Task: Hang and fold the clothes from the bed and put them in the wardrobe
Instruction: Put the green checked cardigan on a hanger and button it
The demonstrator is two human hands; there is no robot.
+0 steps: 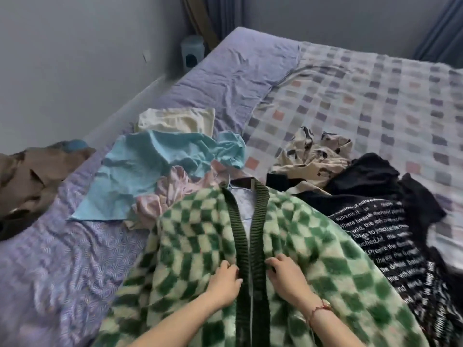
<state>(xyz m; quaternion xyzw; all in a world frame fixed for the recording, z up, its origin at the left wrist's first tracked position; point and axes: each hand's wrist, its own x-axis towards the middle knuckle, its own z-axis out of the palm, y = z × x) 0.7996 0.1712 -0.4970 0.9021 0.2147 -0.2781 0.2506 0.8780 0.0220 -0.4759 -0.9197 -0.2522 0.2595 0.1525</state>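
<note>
Head view: green-and-cream checkered cardigan [200, 246] lies front-up on the near side of the bed [62, 246]. Left hand [224, 281] and right hand [288, 276], fingers curled, each grip a front edge beside the dark green ribbed band [246, 246]. Light blue garment [140, 169] and pink garment [172, 189] lie behind left, black text-printed garment [375, 234] to the right

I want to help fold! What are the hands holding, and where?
The left hand and right hand grip the green checked cardigan at its front opening, one on each ribbed edge.
</note>
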